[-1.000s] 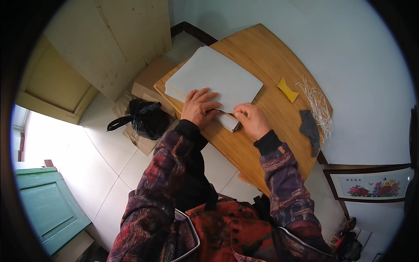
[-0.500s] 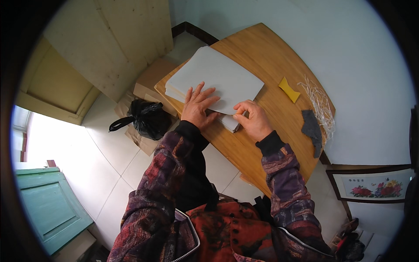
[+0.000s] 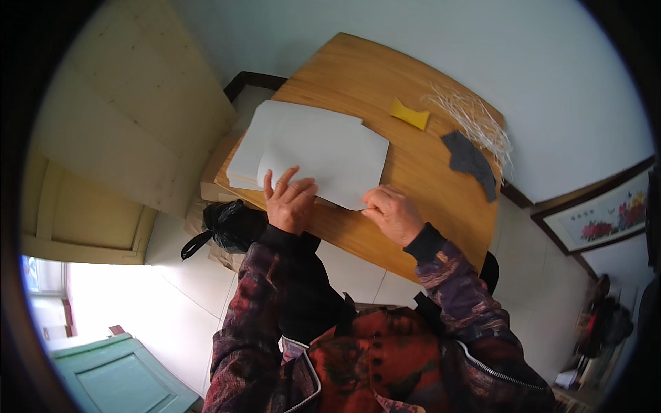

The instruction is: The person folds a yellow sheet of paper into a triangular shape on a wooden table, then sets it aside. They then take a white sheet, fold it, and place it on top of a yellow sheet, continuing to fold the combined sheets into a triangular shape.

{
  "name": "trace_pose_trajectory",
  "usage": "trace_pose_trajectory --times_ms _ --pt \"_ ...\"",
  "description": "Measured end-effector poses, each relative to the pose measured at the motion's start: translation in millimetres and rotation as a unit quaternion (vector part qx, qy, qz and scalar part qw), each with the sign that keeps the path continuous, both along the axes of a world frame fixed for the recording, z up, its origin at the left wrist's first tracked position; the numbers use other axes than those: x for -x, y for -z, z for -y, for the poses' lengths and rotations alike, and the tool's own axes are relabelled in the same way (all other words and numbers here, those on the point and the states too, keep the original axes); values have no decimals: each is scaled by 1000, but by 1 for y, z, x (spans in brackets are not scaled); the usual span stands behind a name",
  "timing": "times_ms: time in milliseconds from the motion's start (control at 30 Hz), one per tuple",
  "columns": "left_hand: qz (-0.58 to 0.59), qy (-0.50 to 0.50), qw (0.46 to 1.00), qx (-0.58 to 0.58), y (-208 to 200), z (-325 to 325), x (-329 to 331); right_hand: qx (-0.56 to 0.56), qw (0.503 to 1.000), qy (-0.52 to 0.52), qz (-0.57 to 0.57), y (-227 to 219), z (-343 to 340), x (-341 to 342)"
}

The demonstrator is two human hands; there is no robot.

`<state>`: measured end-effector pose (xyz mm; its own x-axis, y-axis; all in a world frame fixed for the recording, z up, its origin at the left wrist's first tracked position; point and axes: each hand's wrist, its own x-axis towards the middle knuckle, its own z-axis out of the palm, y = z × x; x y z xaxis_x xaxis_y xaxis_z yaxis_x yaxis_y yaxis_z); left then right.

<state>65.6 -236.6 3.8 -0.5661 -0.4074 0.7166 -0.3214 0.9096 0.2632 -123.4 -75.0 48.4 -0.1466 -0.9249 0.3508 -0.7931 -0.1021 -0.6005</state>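
A stack of white sheets with rounded corners lies at the table's left side. Its top white sheet is shifted to the right, so part of it reaches past the stack over the wood. My right hand pinches the near right corner of this sheet between thumb and fingers. On the sheet's near edge rests my left hand, with its fingers spread and holding nothing. Whether the sheet is paper or thin card, I cannot tell.
On the wooden table lie a yellow cut piece, a dark grey cloth-like piece and a tangle of white strings. A black plastic bag sits on the floor to the left. A wall borders the table's far side.
The top sheet has slid right and toward me, off the stack's edge, with my right hand on its corner. My left hand stays spread on it. The whole view has turned.
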Motion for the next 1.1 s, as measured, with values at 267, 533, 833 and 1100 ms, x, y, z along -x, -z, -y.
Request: trace_pose_trajectory --times_ms 267,533,833,1100 --pt "46 109 992 31 -17 -101 42 -68 983 143 93 1 -136 23" --pt "99 194 974 55 -15 -148 62 -16 976 213 47 19 -204 23" --pt "151 238 959 34 4 -175 60 -31 967 249 35 21 -266 29" --pt "168 260 951 14 0 -162 38 -9 975 220 11 23 -285 27"
